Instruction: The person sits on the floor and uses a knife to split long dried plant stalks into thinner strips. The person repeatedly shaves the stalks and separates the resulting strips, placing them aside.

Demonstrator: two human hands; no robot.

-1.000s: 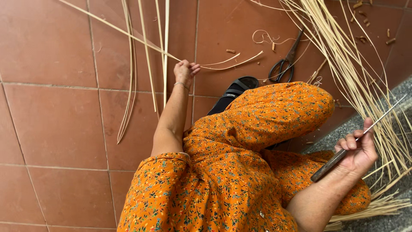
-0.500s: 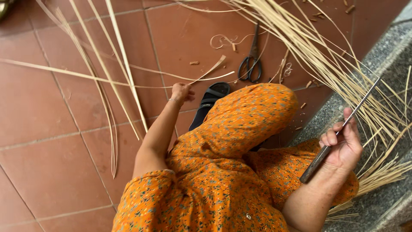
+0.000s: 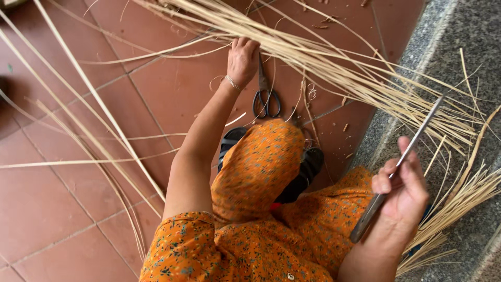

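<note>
Here the right hand (image 3: 404, 196) clenches a knife (image 3: 396, 169), while the left hand (image 3: 242, 60) grasps cane strips (image 3: 323, 60).

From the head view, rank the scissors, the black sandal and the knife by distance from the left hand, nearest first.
From the left hand:
1. Scissors, on the tiles just beside it.
2. Black sandal, below the raised knee.
3. Knife, far side, in the right hand.

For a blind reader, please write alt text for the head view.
A seated person in orange floral clothes reaches the left hand into a bundle of pale strips and holds a knife in the right hand. Scissors lie on the red tile floor.
</note>
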